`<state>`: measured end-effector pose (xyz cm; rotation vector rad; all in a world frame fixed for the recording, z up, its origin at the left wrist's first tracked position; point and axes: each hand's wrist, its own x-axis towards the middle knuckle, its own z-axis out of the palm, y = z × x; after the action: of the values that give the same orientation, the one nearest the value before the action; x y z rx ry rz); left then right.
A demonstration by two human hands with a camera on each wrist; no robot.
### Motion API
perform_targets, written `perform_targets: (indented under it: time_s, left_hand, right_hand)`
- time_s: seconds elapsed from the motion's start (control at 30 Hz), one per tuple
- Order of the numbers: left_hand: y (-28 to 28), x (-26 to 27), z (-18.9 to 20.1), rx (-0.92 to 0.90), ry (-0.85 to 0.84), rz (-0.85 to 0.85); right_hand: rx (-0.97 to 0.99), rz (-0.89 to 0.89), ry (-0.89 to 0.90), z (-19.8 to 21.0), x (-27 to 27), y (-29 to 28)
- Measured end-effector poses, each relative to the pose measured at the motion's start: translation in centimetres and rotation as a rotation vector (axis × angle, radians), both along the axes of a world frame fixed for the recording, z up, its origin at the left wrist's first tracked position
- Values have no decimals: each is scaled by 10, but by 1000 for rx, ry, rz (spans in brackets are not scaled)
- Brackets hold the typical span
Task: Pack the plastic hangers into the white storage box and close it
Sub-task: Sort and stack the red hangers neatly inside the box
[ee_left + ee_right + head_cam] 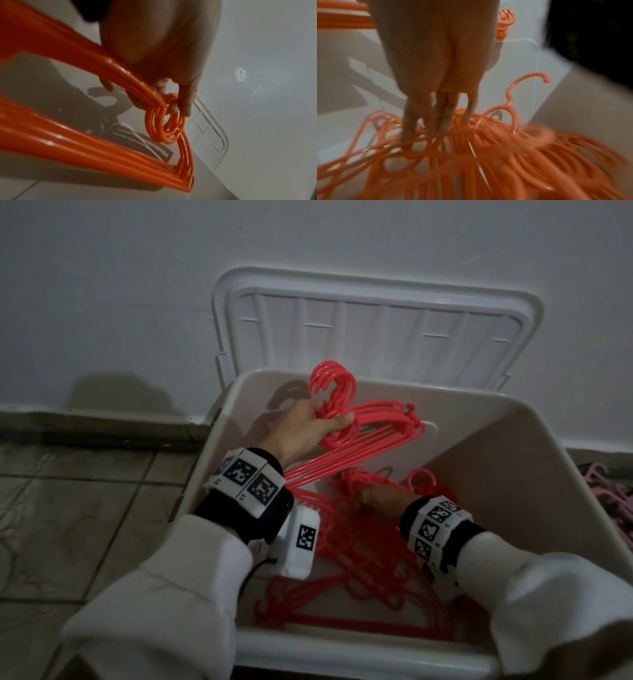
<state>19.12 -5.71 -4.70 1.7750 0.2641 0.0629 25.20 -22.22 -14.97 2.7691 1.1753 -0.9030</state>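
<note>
The white storage box [561,474] stands open, its lid [376,330] tipped back against the wall. My left hand [329,419] grips a bundle of red plastic hangers [376,429] at the necks, over the box's far left part, with the hooks pointing up. The left wrist view shows the fingers [185,105] curled round the necks just above the hooks [164,128]. My right hand [371,494] is low inside the box, on the loose pile of red hangers [359,559]. In the blurred right wrist view its straight fingers [443,121] reach into the pile [488,162].
The box stands on a tiled floor [68,508] close to a white wall. Some pink hangers [613,494] lie on the floor beyond the box's right side. The lid [216,142] stands behind the held bundle.
</note>
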Motion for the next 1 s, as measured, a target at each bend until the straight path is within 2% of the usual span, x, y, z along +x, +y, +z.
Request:
perform_targets:
  time_s: [0.17,0.27,0.33,0.37,0.5,0.53,0.63,0.73,1.0]
  left_hand:
    - [0,0,-1,-13,5,-6]
    - [0,0,-1,-7,8,8]
    - [0,-1,-1,-6,10,2]
    - [0,-1,-1,-3,11,2]
    - [0,0,-2,10,6,12]
    - [0,0,-2,12,6,14]
    - [1,0,-2,10,11,21]
    - [0,-1,-1,7,8,17]
    - [-1,-1,1,8,3,15]
  right_hand:
    - [-35,300,-60,-15,-2,-2]
    - [78,307,-120,-29,-5,-5]
    - [38,325,-145,-31,-8,-6]
    - [114,338,-192,-33,-10,-5]
    - [170,372,-174,-30,-13,-3]
    - [203,329,-143,-29,-12,-4]
    - [300,138,145,-34,-3,-5]
    - [317,68,243,-30,-2,-3]
    - [261,81,450,-19,8,0]
